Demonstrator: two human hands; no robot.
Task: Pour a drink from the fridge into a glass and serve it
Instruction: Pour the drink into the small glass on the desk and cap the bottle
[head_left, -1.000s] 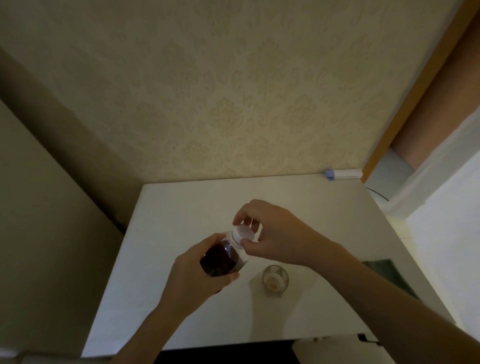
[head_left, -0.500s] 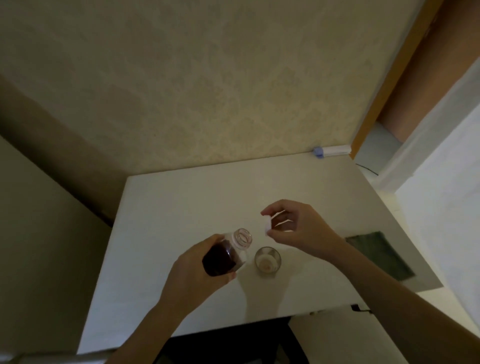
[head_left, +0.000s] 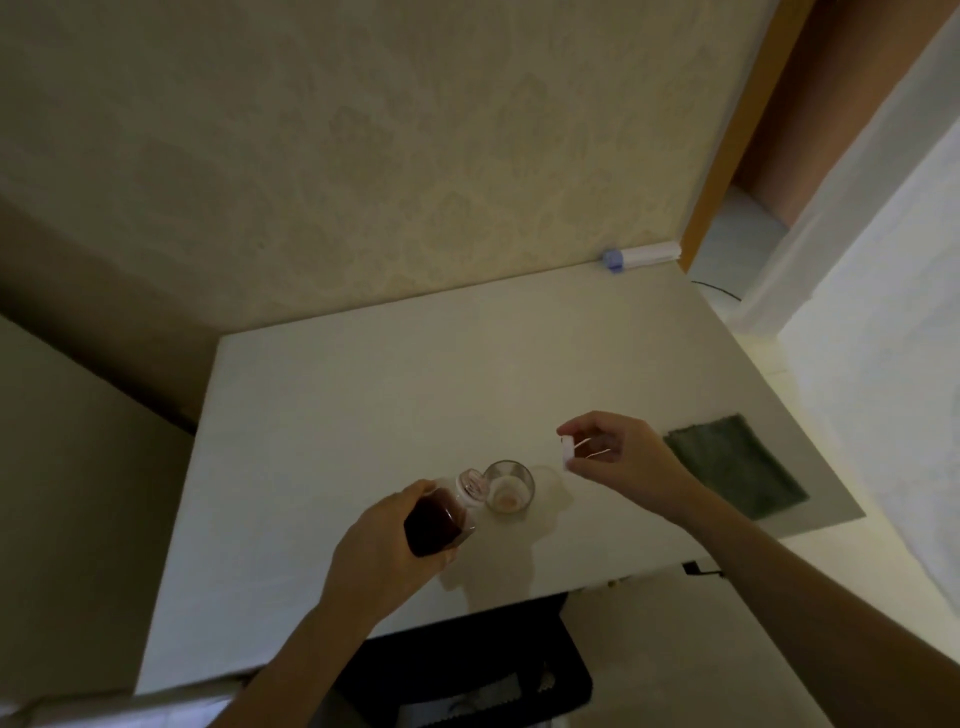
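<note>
My left hand (head_left: 387, 551) grips a clear bottle (head_left: 441, 514) of dark red drink, tilted with its open mouth touching the left rim of a small glass (head_left: 510, 487). The glass stands upright on the white table (head_left: 363, 395) and looks almost empty, with a pale patch at its bottom. To the right of the glass, a little above the table, my right hand (head_left: 618, 457) pinches the white bottle cap (head_left: 568, 451) between thumb and fingers.
A dark green cloth (head_left: 737, 467) lies flat near the table's right edge. A white and blue tube-like object (head_left: 641, 256) rests at the far right corner against the patterned wall. A dark chair (head_left: 467, 670) sits under the front edge.
My right hand took the cap off the bottle and carried it to the right. My left hand tipped the bottle down until its mouth reached the glass.
</note>
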